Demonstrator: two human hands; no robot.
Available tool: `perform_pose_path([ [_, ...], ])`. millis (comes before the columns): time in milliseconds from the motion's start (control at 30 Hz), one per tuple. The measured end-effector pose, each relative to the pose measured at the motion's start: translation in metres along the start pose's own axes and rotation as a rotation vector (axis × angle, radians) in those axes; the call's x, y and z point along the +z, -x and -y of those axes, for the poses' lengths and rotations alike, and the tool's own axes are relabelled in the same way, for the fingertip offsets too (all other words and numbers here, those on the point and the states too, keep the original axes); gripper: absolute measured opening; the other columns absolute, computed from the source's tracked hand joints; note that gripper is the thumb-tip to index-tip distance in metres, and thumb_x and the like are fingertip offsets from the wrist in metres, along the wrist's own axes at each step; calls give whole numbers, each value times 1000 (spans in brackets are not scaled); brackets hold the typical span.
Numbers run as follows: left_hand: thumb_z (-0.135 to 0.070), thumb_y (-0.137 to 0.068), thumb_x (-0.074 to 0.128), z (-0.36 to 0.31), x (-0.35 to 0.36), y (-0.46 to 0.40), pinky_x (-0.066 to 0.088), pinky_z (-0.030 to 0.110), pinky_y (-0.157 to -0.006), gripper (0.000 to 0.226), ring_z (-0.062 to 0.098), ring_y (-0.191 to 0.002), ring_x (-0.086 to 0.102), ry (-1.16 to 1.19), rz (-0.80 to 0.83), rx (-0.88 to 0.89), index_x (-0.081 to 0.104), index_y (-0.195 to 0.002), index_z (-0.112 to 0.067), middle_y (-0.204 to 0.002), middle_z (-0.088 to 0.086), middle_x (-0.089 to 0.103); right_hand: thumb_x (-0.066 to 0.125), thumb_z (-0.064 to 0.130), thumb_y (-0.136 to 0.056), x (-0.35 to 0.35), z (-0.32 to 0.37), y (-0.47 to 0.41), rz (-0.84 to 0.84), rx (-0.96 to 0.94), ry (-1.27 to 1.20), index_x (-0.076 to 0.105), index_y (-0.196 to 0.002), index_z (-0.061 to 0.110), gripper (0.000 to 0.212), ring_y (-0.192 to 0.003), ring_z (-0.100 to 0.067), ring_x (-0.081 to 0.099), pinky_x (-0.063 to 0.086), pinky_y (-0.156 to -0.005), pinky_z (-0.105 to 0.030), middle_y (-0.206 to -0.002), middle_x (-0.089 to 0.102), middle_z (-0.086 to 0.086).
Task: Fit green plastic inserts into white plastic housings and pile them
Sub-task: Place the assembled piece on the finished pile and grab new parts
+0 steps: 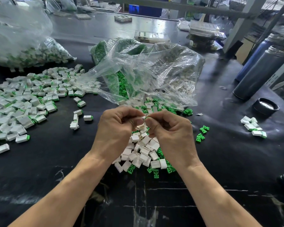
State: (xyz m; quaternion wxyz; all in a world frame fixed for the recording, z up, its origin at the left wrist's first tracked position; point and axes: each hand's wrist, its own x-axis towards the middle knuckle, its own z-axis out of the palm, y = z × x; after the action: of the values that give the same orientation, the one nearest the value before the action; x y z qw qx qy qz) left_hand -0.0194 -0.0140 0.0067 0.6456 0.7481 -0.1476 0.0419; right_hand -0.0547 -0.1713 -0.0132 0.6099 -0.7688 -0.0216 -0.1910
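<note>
A worker's left hand (116,126) and right hand (169,128) meet above a black table (56,161), fingers curled, the left pinching a white housing (142,117) and the right pressing a green insert (148,118) against its end. Directly beneath the grip lies a loose heap of empty housings (143,153) with green inserts (154,172) scattered at its near edge. Just beyond the knuckles a crumpled clear bag (146,71) spills more green and white parts and hides what lies behind it. Far to the left of the grip spreads the pile of finished pieces (23,99), backed by a second filled bag (23,46). Off to the right stand two metal flasks (259,72), a black lid (266,106), and a small cluster of finished pieces (253,126).
</note>
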Motion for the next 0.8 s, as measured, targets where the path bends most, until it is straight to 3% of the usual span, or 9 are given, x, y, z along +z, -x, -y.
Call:
perform_pose_path([
  [167, 8, -86, 73, -4, 2, 2, 57, 21, -62, 21, 10, -65, 65, 71, -36, -28, 79, -85, -12, -78, 5, 76, 77, 9, -92, 7, 0, 2, -54, -36, -43, 79, -93, 14, 4, -69, -22, 72, 62, -64, -50, -78, 75, -1],
  [367, 11, -85, 71, -8, 5, 4, 52, 14, -59, 21, -1, -60, 64, 112, -16, -58, 77, -84, -8, -67, -7, 73, 77, 6, -91, 6, 0, 4, -52, 10, -104, 80, -87, 23, 18, -65, -16, 71, 59, -60, -27, -76, 76, 0],
  [533, 10, -85, 73, -7, 6, 2, 52, 14, -60, 20, 0, -62, 66, 75, 0, -42, 79, -87, -9, -73, -5, 76, 78, 7, -90, -3, 3, -2, -43, 4, 15, 80, -82, 28, 22, -60, -14, 65, 59, -57, -42, -69, 73, 2],
  [733, 11, -85, 73, -3, 4, 2, 54, 17, -63, 25, 4, -68, 69, 28, 15, -7, 80, -86, -14, -79, -4, 76, 78, 3, -87, -6, 9, -4, -16, 3, 85, 82, -84, 16, 14, -58, -14, 64, 58, -56, -38, -66, 72, 6],
  [800, 12, -84, 73, -1, 4, 1, 54, 17, -64, 27, 5, -69, 69, 19, 21, 7, 79, -86, -15, -80, -3, 76, 79, 3, -87, -8, 11, -4, -4, 15, 95, 82, -84, 16, 14, -59, -20, 65, 58, -57, -43, -65, 72, 4],
])
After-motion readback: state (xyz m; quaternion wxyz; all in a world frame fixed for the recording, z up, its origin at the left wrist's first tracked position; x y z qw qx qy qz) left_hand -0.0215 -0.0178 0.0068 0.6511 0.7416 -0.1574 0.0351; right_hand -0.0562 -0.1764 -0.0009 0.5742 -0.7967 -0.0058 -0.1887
